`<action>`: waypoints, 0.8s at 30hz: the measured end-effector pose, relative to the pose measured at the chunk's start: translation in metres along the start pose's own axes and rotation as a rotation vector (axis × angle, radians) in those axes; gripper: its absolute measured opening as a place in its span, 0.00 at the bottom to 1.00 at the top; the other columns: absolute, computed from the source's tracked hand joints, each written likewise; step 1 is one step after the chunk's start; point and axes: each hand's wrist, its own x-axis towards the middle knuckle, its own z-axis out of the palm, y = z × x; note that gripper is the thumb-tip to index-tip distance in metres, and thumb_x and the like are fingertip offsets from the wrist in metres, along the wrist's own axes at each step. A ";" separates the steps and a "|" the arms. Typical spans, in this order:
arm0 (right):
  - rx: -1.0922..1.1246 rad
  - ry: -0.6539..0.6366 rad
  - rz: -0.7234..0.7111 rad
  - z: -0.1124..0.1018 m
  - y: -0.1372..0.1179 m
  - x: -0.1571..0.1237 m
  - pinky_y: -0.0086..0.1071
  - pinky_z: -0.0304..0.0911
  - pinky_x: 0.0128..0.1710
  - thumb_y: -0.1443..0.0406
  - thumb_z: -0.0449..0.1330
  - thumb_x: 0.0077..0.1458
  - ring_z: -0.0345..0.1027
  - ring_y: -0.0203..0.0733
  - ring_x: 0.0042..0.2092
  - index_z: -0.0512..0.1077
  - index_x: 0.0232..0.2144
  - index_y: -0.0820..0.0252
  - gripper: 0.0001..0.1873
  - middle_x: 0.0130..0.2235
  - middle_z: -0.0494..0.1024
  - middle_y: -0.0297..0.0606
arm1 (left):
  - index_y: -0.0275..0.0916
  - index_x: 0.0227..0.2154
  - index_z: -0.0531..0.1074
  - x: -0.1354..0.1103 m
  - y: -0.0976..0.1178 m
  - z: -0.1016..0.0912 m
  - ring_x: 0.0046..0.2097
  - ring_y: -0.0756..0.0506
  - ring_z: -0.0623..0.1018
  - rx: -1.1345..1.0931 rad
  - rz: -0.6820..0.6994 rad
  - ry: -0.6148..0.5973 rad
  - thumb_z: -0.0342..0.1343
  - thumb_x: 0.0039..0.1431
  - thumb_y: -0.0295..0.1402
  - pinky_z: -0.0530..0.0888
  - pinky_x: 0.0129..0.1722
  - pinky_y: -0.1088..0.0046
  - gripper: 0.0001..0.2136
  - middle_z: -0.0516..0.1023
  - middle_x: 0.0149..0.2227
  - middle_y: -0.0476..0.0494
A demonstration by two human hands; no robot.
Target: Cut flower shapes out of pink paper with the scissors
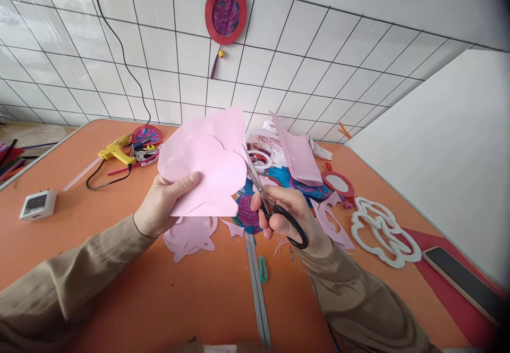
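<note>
a: hands?
b: apart from each other, both busy. left hand (159, 204) pinches a pale pink, smooth, bendy sheet (207, 167), thumb on top. right hand (297, 217) is wrapped round black-handled metal scissors (260, 186).
a: where's the sheet?
b: held up off the orange tabletop (191, 300), mid-view, blades along its right edge. can't tell if they touch it.
a: step in hand, done well?
b: cutting, i'd judge. curved slits run through the sheet, so i'd turn it into the blades, take short snips, keep the left thumb clear, hold it taut so it doesn't buckle.
a: materials, near to far, quick.
b: green clip (262, 269), looks plastic. pink looping scraps (191, 236), thin, flat, below the sheet. white, thick, cloud-like outline (360, 231) off to the right, foam maybe. blue-and-purple floral fabric (247, 212) behind the scissors, soft-looking. folded pink sheet (300, 159) beyond, stiff enough to stand. yellow glue gun (119, 150) back left, hard shell.
a: wall?
b: red-rimmed round ornament (226, 13), purple flower centre, thin tassel, against glossy white tiles (159, 50).
</note>
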 end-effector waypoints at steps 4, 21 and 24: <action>0.005 -0.001 0.002 0.001 -0.001 0.000 0.22 0.61 0.18 0.42 0.66 0.49 0.64 0.29 0.20 0.70 0.33 0.62 0.29 0.24 0.68 0.30 | 0.36 0.54 0.74 0.001 -0.001 -0.001 0.41 0.33 0.84 0.023 -0.005 -0.012 0.68 0.51 0.36 0.84 0.37 0.61 0.27 0.84 0.41 0.37; 0.026 0.002 0.073 0.000 0.003 0.003 0.24 0.65 0.18 0.43 0.67 0.47 0.65 0.31 0.21 0.70 0.33 0.62 0.29 0.25 0.68 0.31 | 0.36 0.44 0.79 0.001 -0.005 -0.004 0.40 0.33 0.84 0.037 -0.026 0.005 0.70 0.49 0.37 0.84 0.35 0.61 0.19 0.85 0.41 0.36; 0.048 0.005 0.068 0.000 0.003 0.003 0.23 0.65 0.19 0.44 0.68 0.48 0.64 0.30 0.21 0.70 0.33 0.63 0.28 0.25 0.68 0.31 | 0.37 0.43 0.79 0.000 -0.005 -0.002 0.39 0.34 0.85 0.006 -0.048 -0.005 0.71 0.48 0.36 0.83 0.30 0.66 0.19 0.85 0.40 0.37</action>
